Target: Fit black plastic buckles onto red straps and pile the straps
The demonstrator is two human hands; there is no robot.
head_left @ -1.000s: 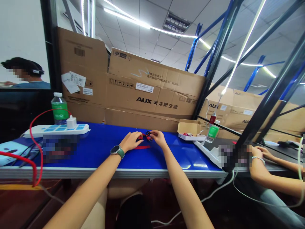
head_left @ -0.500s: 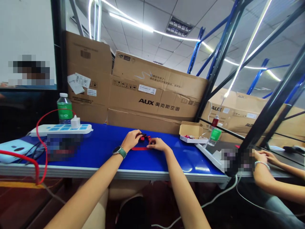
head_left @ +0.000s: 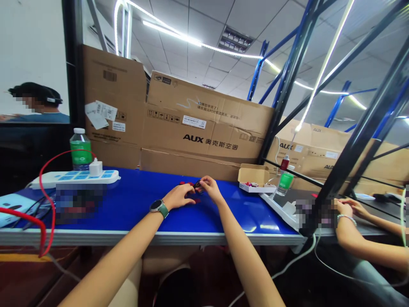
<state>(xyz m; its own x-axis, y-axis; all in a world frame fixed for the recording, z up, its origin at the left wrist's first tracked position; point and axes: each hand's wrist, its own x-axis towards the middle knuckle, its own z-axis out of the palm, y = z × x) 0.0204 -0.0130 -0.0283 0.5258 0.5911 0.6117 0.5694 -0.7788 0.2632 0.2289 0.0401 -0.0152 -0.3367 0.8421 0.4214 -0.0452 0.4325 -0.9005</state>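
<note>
A white power strip (head_left: 73, 179) lies on the blue workbench (head_left: 134, 217), a water bottle (head_left: 80, 150) behind it, AUX cartons (head_left: 204, 128) beyond.

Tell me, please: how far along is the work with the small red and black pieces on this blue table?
Done: I cannot tell, because nothing clearly finished shows on the blue table. In hand: the right hand pinches a small black-and-red piece, and the left hand is curled beside it. Left: the open carton holds more small pieces.
</note>
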